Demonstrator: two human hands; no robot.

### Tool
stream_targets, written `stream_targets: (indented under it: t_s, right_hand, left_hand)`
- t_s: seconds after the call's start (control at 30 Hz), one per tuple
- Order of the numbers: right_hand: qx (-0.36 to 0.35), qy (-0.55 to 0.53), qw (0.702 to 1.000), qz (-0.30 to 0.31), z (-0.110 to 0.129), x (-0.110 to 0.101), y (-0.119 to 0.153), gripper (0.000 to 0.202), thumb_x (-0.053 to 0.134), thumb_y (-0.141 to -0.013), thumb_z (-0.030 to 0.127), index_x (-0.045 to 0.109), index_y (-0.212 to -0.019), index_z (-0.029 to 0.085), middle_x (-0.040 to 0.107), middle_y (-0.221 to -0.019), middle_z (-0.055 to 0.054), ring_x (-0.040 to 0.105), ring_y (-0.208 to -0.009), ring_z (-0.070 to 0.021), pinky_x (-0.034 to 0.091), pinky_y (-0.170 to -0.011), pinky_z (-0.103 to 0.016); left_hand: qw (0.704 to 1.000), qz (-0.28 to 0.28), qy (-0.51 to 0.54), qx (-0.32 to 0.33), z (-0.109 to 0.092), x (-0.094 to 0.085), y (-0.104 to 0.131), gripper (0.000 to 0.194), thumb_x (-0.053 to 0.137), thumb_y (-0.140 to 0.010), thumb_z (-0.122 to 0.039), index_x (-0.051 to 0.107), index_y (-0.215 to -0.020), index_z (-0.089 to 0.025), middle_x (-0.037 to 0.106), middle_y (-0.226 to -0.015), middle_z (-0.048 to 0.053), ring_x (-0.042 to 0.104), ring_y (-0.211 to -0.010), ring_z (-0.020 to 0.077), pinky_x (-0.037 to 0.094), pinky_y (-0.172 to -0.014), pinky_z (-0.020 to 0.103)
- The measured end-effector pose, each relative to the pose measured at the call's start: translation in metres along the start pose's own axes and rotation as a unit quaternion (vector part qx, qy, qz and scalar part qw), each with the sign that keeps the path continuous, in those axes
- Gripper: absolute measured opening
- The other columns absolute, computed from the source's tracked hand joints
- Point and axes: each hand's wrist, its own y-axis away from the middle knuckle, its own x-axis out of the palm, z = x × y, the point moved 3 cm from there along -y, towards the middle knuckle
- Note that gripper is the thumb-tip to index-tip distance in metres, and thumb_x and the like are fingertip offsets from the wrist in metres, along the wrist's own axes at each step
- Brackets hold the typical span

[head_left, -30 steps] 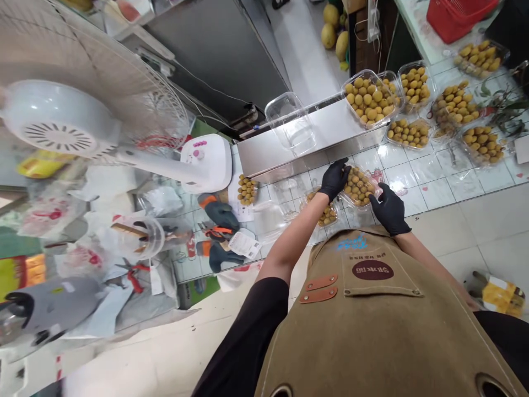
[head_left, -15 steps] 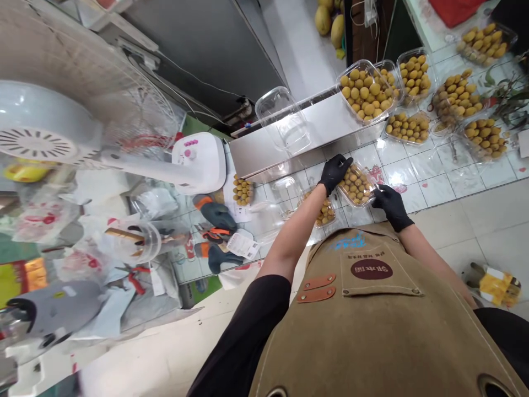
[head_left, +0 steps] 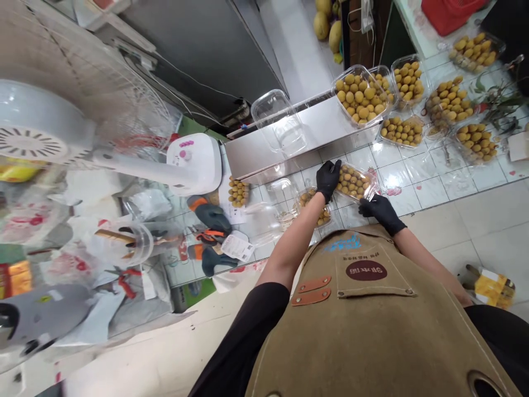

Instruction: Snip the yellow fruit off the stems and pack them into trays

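Note:
A clear plastic box of small, round, yellow-brown fruit [head_left: 354, 183] is between my two black-gloved hands, just above or on the tiled counter. My left hand [head_left: 328, 180] closes on its left edge, fingers bent at the rim. At the lower right corner, my right hand [head_left: 382, 213] pinches the box between thumb and fingers. Another fruit box [head_left: 323, 216] sits partly hidden behind my left forearm. Beyond my hands runs a long metal ledge [head_left: 322, 124], with an empty clear box [head_left: 279, 122] on its left part and a full fruit box [head_left: 362, 95] on its right.
Several more fruit boxes [head_left: 450, 100] stand at the right of the counter, near a leafy twig [head_left: 502, 105]. To the left are a white scale [head_left: 194, 164], a loose fruit bunch [head_left: 238, 192], grey-orange work gloves [head_left: 210, 215] and a fan [head_left: 37, 127]. A red basket [head_left: 450, 14] is at the top right.
The view has shifted slightly, moving the scene left. My right hand has come a little closer to my body along the box's corner, and the box has turned slightly. Both hands remain on it.

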Motion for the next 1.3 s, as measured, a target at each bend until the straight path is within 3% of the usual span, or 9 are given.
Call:
stream_targets:
  t_s: [0.07, 0.3, 0.37, 0.47, 0.57, 0.67, 0.77, 0.87, 1.3]
  right_hand:
    - [0.028, -0.037, 0.999, 0.025, -0.002, 0.006, 0.005, 0.05, 0.104, -0.075, 0.05, 0.071, -0.094, 0.018, 0.081, -0.085, -0.011, 0.081, -0.072, -0.0222, 0.07, -0.066, -0.031]
    - [0.022, -0.076, 0.997, -0.002, -0.002, 0.011, 0.0, 0.041, 0.101, -0.076, 0.033, 0.068, -0.096, 0.019, 0.079, -0.084, -0.005, 0.08, -0.071, -0.0191, 0.07, -0.067, -0.029]
    - [-0.006, -0.073, 0.997, -0.038, -0.001, 0.002, -0.004, 0.043, 0.099, -0.076, 0.037, 0.063, -0.093, 0.021, 0.076, -0.08, -0.002, 0.078, -0.069, -0.0178, 0.07, -0.067, -0.03]
    - [-0.065, -0.048, 0.992, -0.094, 0.006, -0.023, -0.013, 0.046, 0.095, -0.075, 0.045, 0.057, -0.089, 0.023, 0.068, -0.076, 0.003, 0.075, -0.068, -0.0165, 0.07, -0.067, -0.031]
    - [-0.114, 0.035, 0.988, -0.093, 0.021, -0.047, -0.028, 0.04, 0.09, -0.075, 0.044, 0.06, -0.087, 0.022, 0.065, -0.078, 0.002, 0.071, -0.066, -0.0162, 0.068, -0.062, -0.032]
    - [-0.142, 0.115, 0.981, -0.069, 0.038, -0.058, -0.043, 0.035, 0.088, -0.073, 0.038, 0.059, -0.083, 0.022, 0.063, -0.077, 0.001, 0.065, -0.062, -0.0158, 0.062, -0.053, -0.031]
    - [-0.14, 0.144, 0.979, -0.023, 0.053, -0.056, -0.053, 0.034, 0.088, -0.07, 0.033, 0.057, -0.08, 0.022, 0.062, -0.072, 0.001, 0.062, -0.061, -0.016, 0.058, -0.049, -0.029]
    - [-0.134, 0.146, 0.98, 0.025, 0.065, -0.053, -0.059, 0.032, 0.086, -0.068, 0.03, 0.057, -0.079, 0.022, 0.063, -0.071, 0.0, 0.06, -0.06, -0.0154, 0.054, -0.048, -0.027]
    - [-0.135, 0.204, 0.966, 0.086, 0.074, -0.049, -0.081, 0.025, 0.086, -0.062, 0.027, 0.064, -0.072, 0.019, 0.067, -0.073, 0.0, 0.06, -0.074, -0.0172, 0.05, -0.065, -0.027]
  left_hand:
    - [1.0, -0.01, 0.008, -0.006, 0.001, 0.0, 0.003, 0.051, 0.065, -0.108, -0.055, 0.051, -0.07, -0.024, 0.055, -0.071, 0.0, 0.051, -0.076, 0.0191, 0.042, -0.077, 0.032]
    - [0.999, -0.021, 0.011, -0.023, -0.006, -0.006, 0.008, 0.062, 0.061, -0.105, -0.076, 0.06, -0.074, -0.022, 0.065, -0.077, 0.004, 0.056, -0.083, 0.0206, 0.045, -0.081, 0.033]
    - [0.999, 0.02, -0.014, -0.041, -0.003, -0.016, 0.021, 0.063, 0.055, -0.107, -0.076, 0.063, -0.075, -0.022, 0.069, -0.078, 0.007, 0.06, -0.085, 0.0227, 0.047, -0.083, 0.035]
    - [0.982, 0.158, -0.09, -0.057, 0.005, -0.032, 0.045, 0.058, 0.056, -0.109, -0.069, 0.068, -0.077, -0.022, 0.072, -0.077, 0.01, 0.067, -0.084, 0.0268, 0.05, -0.082, 0.037]
    - [0.977, 0.173, -0.123, 0.01, -0.001, -0.039, 0.055, 0.038, 0.079, -0.099, -0.054, 0.076, -0.11, -0.018, 0.08, -0.105, 0.015, 0.074, -0.098, 0.0296, 0.055, -0.089, 0.038]
    - [0.976, 0.177, -0.078, 0.102, -0.022, -0.021, 0.048, 0.051, 0.085, -0.095, -0.039, 0.069, -0.139, -0.017, 0.077, -0.131, 0.016, 0.074, -0.108, 0.0277, 0.058, -0.097, 0.038]
    - [0.968, 0.224, -0.062, 0.094, -0.037, 0.006, 0.037, 0.039, 0.085, -0.095, -0.034, 0.072, -0.127, -0.017, 0.079, -0.121, 0.014, 0.073, -0.105, 0.0272, 0.057, -0.096, 0.038]
    - [0.974, 0.218, -0.041, 0.045, -0.039, 0.02, 0.035, 0.029, 0.085, -0.095, -0.034, 0.069, -0.113, -0.018, 0.077, -0.109, 0.011, 0.069, -0.097, 0.0259, 0.054, -0.088, 0.037]
    - [0.982, 0.186, -0.002, 0.016, -0.014, 0.024, 0.051, 0.047, 0.084, -0.093, -0.044, 0.046, -0.074, -0.025, 0.052, -0.073, -0.003, 0.047, -0.074, 0.0176, 0.038, -0.071, 0.033]
